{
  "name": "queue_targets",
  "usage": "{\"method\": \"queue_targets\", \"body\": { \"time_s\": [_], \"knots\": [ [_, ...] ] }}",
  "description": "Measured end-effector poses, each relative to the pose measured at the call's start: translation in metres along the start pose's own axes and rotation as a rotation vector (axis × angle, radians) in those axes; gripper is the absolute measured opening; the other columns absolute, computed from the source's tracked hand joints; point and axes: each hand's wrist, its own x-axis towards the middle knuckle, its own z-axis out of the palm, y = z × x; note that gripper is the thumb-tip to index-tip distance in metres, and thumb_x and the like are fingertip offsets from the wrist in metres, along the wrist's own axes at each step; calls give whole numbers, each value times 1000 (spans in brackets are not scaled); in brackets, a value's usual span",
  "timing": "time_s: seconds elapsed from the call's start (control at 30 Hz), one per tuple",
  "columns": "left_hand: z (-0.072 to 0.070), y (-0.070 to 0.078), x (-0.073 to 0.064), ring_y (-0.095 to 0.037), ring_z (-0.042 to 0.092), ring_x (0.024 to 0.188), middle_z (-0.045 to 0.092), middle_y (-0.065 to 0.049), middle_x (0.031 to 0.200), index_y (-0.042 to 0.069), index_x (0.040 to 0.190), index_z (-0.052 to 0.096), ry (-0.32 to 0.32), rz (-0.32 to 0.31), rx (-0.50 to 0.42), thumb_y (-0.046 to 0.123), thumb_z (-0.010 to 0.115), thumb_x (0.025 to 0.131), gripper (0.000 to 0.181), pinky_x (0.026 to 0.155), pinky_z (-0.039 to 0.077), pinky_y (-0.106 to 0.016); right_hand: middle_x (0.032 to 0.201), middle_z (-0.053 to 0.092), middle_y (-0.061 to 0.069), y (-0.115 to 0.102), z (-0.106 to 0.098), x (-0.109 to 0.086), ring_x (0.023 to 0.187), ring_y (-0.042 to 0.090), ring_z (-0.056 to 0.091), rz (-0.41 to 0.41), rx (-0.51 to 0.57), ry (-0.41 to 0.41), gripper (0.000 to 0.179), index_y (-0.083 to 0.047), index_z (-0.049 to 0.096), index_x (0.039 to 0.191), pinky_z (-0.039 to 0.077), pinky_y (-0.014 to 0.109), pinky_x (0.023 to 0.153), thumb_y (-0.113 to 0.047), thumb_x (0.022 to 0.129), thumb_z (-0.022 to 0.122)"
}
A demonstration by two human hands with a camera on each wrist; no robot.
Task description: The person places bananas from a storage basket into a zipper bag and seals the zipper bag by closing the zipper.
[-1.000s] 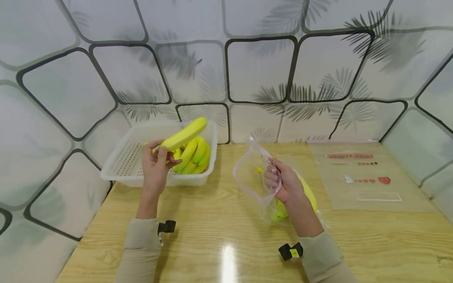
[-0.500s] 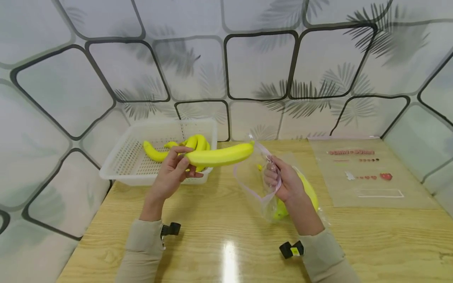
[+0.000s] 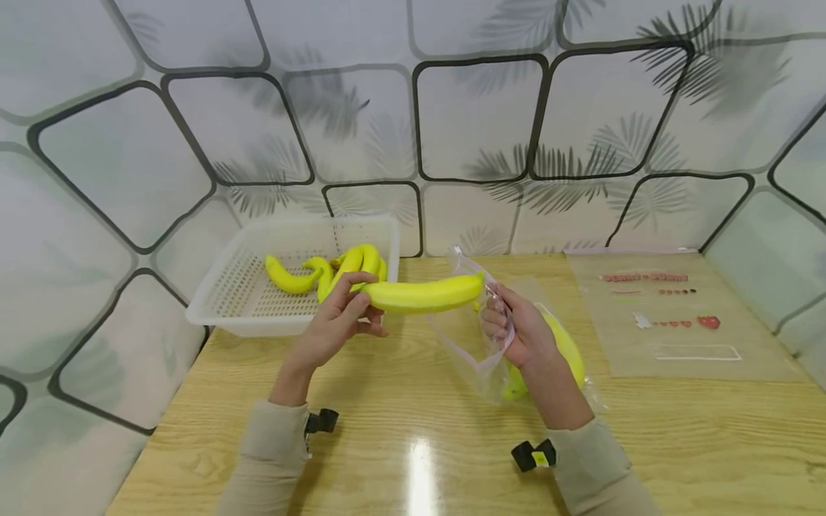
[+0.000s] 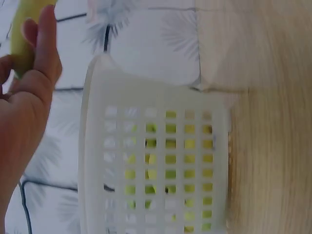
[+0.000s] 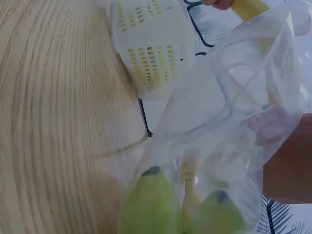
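Note:
In the head view my left hand pinches one end of a yellow banana, which lies nearly level in the air. Its far tip overlaps the mouth of a clear zip bag with a pink rim. My right hand grips that bag by the rim, fingers curled round the plastic. Yellow fruit shows inside the bag, partly behind my right wrist; the right wrist view shows dark-tipped bananas there. The left wrist view catches my left hand on the banana.
A white perforated basket stands at the back left, with several bananas in it. On the right a second clear zip bag with red print lies flat on the wooden table. A patterned wall covering rises behind.
My left hand has brought the banana from over the basket rightward to the bag's mouth, turning it from slanted to nearly level. My right hand keeps its grip on the bag, almost unmoved.

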Motion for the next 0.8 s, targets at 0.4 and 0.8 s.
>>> {"method": "queue_targets", "body": {
  "time_s": [0.4,0.8],
  "knots": [
    [44,-19,17,-23,54,72,53,-17,93,8,139,46,-90,-201,190,29,48,106,39,76,59,-48,63,42,-4,2,3,0,52,5,25,11,-36,43,26,-10,42,94,29,15,42,-25,110,29],
    [21,5,0,-20,62,65,63,-12,90,8,119,56,-294,-293,398,20,59,100,22,67,58,-48,61,41,-5,1,4,0,50,5,25,-35,-95,38,26,-10,42,95,29,14,41,-24,111,27]
  ]
}}
